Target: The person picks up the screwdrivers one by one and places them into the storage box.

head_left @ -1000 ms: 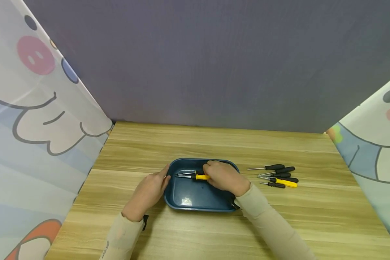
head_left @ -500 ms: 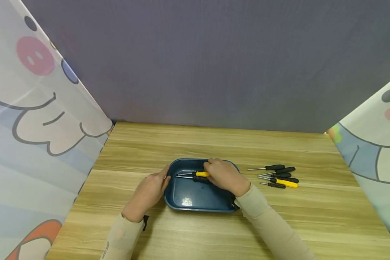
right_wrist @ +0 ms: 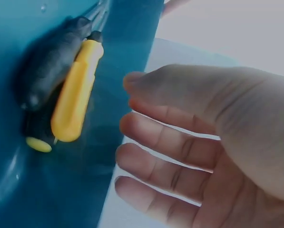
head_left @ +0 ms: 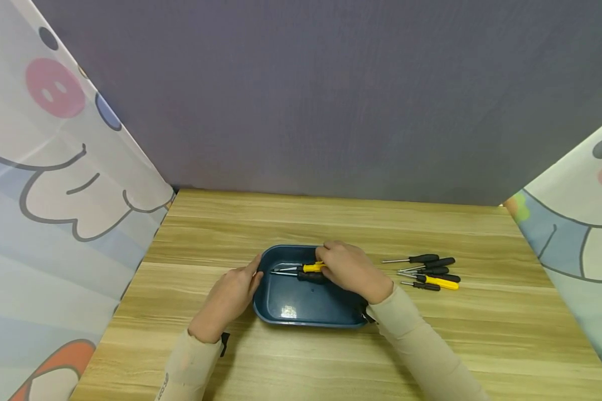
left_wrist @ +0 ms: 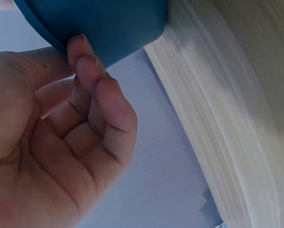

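My left hand (head_left: 232, 295) holds the left end of a dark blue plastic tray (head_left: 306, 324); in the left wrist view, thumb and fingers (left_wrist: 114, 102) pinch its wall at the rim. Inside the tray lie screwdrivers side by side, shafts to the left. One has a yellow handle (right_wrist: 74, 92), one a black handle (right_wrist: 51, 61), and beneath them shows a dark handle with a yellow end (right_wrist: 38, 144). My right hand (head_left: 351, 270) is over the tray's right part, close to the yellow screwdriver. Its fingers are spread a little and hold nothing in the right wrist view.
Right of the tray, several loose screwdrivers lie in a group on the wooden table (head_left: 301, 362), mostly with black handles (head_left: 423, 258) and one yellow handle (head_left: 441, 283). A grey panel (head_left: 331, 111) rises behind the table. Printed cloth hangs at both sides.
The yellow screwdriver has shifted back in the tray, and the black one now shows in front of it. My right hand has let go and moved slightly back and right. The left hand stays put.
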`<act>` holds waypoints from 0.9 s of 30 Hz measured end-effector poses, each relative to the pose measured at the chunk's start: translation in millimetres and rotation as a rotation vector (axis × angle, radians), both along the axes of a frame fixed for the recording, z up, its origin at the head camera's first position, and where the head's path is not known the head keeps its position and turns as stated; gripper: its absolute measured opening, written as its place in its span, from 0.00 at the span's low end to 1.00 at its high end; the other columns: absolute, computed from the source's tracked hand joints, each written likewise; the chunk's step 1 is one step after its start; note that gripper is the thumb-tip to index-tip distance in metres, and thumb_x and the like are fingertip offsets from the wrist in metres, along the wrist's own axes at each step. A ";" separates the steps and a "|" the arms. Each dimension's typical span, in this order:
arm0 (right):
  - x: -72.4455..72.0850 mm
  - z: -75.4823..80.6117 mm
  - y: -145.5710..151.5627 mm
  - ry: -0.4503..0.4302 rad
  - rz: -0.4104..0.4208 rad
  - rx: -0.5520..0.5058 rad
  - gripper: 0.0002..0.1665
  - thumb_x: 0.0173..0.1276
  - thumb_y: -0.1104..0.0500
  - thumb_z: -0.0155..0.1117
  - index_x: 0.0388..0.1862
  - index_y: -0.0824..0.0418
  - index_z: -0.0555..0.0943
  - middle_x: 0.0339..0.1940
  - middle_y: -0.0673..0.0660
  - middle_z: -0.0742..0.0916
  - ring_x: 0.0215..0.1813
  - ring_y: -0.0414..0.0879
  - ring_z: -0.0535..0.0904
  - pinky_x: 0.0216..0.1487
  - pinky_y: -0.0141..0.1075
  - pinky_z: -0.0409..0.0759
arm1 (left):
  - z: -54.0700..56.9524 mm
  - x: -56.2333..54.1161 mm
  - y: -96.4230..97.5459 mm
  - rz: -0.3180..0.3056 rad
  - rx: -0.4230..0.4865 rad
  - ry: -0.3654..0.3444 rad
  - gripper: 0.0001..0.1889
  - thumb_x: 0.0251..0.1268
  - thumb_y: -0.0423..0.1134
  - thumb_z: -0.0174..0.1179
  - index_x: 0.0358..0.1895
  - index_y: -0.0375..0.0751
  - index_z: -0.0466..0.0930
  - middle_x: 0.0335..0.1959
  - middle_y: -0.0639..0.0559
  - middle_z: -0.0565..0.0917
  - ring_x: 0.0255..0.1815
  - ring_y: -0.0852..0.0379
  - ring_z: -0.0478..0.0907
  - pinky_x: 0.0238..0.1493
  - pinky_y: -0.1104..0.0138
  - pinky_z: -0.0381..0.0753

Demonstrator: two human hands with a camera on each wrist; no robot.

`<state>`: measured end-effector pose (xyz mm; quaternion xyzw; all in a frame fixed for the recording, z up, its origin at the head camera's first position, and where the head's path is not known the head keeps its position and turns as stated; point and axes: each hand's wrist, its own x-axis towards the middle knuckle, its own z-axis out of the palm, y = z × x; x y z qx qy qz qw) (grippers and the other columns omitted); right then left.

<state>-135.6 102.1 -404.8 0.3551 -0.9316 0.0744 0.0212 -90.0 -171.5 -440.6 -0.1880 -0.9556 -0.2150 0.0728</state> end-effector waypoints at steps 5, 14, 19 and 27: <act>2.1 5.9 7.6 0.015 -0.004 -0.005 0.09 0.64 0.60 0.74 0.41 0.60 0.84 0.34 0.51 0.82 0.33 0.43 0.77 0.34 0.37 0.80 | -0.7 -1.1 -0.1 0.000 -0.006 -0.007 0.23 0.72 0.34 0.60 0.66 0.27 0.73 0.36 0.40 0.87 0.32 0.48 0.86 0.32 0.57 0.84; 6.4 9.3 33.6 0.076 -0.048 0.004 0.11 0.63 0.59 0.75 0.42 0.59 0.84 0.37 0.52 0.83 0.35 0.45 0.79 0.35 0.38 0.81 | -2.4 -1.7 -0.5 0.004 -0.002 0.003 0.23 0.72 0.33 0.61 0.66 0.28 0.73 0.38 0.37 0.87 0.34 0.45 0.86 0.31 0.55 0.84; 10.4 9.6 50.4 0.099 -0.064 0.002 0.13 0.61 0.60 0.77 0.42 0.60 0.84 0.37 0.53 0.83 0.35 0.46 0.79 0.34 0.37 0.81 | -3.5 -2.7 -0.5 0.005 0.003 0.006 0.23 0.72 0.34 0.60 0.66 0.28 0.73 0.39 0.37 0.87 0.35 0.45 0.86 0.31 0.55 0.84; 17.2 7.0 77.0 0.160 -0.084 -0.003 0.13 0.59 0.61 0.78 0.40 0.60 0.84 0.35 0.52 0.82 0.31 0.43 0.78 0.31 0.34 0.80 | -2.7 -3.1 -0.5 0.000 -0.001 0.009 0.23 0.72 0.33 0.60 0.66 0.27 0.73 0.38 0.37 0.87 0.34 0.46 0.86 0.32 0.56 0.84</act>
